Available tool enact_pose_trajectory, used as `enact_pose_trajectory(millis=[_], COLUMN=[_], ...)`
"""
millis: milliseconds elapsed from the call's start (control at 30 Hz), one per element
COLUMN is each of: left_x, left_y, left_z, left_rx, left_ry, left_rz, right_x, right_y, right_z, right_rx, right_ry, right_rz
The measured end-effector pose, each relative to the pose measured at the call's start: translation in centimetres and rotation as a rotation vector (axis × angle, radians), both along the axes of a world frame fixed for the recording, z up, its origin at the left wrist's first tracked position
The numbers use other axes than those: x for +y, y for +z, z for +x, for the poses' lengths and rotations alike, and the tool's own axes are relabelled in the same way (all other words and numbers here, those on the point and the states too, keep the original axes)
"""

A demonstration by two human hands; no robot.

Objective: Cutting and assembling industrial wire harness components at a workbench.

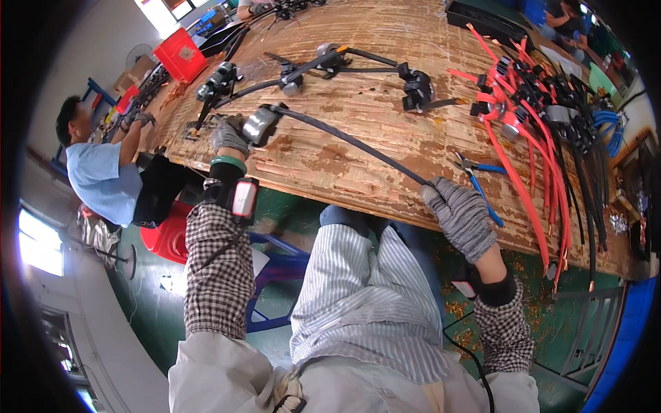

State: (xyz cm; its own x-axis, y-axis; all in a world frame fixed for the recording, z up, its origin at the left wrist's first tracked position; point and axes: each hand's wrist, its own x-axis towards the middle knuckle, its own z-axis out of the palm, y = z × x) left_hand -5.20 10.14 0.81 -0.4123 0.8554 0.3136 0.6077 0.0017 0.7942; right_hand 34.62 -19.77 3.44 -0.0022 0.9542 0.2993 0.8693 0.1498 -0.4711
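Note:
A black cable (354, 142) runs taut across the near side of the wooden table, with a shiny silver rounded metal part in a black fitting (260, 126) at its left end. My left hand (232, 135), in a grey knit glove, is closed at that metal part; its fingers are partly hidden. Gloved as well, my right hand (460, 215) grips the cable's other end near the table's front edge. Blue-handled pliers (480, 186) lie just beyond my right hand. Farther off, more black cables with metal and black fittings (292, 79) lie across the table.
At the right is a heap of red and black cables (523, 124), some hanging over the edge of the worn wooden table (330, 165). Red bin (180, 55) and black tray (489, 24) are at the back. Left, a person in light blue (103, 165) works by a red stool (165, 233).

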Motion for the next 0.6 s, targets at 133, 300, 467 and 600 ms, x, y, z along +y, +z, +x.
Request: enact_pose_trajectory(millis=[133,300,467,600], left_x=[-2.8,-11.5,-18.7,-16.1], left_y=[0.8,6.4,6.4,2.9], left_z=[2.1,13.2,23.6,25.0], left_rx=[0.087,-0.057,0.793,0.414], left_ry=[0.133,-0.654,-1.461,-1.589], left_rz=[0.144,0.51,0.048,0.117], right_x=[2.0,2.3,2.7,-1.0], right_y=[-0.5,-0.3,0.1,2.3], right_z=[-0.6,-0.8,0.8,5.2], right_rx=[-0.139,-0.159,-0.055,0.022], right_ry=[-0.061,-0.1,-0.005,-0.314], right_rz=[-0.147,-0.002,0.042,0.048])
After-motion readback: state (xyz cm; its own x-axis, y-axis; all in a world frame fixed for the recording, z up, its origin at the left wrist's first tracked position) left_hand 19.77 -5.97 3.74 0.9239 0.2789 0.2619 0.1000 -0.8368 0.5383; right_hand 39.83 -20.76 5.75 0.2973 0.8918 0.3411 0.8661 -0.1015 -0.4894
